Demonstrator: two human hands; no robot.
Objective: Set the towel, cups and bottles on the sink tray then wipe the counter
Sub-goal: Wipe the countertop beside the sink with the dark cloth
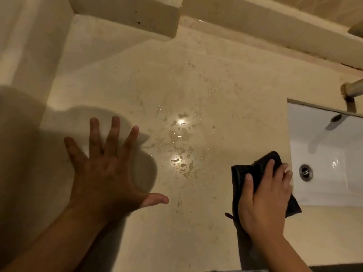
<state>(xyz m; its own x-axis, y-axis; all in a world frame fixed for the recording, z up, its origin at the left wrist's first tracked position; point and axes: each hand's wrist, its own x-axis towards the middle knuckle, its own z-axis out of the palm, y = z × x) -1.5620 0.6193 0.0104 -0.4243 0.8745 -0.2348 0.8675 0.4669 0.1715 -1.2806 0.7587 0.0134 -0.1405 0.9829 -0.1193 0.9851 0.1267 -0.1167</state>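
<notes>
My right hand (265,201) presses a crumpled black cloth (240,177) flat on the beige stone counter (196,75), right beside the left edge of the sink. My left hand (106,173) is spread wide with fingers apart, palm down over the counter at the left, holding nothing. Between the two hands lie several small water puddles (181,148) that glint in the light. No cups, bottles or tray are in view.
A white sink basin (324,154) with a metal drain (305,172) is set into the counter at the right, with a metal tap spout (353,89) above it. A raised stone ledge (137,18) runs along the back wall.
</notes>
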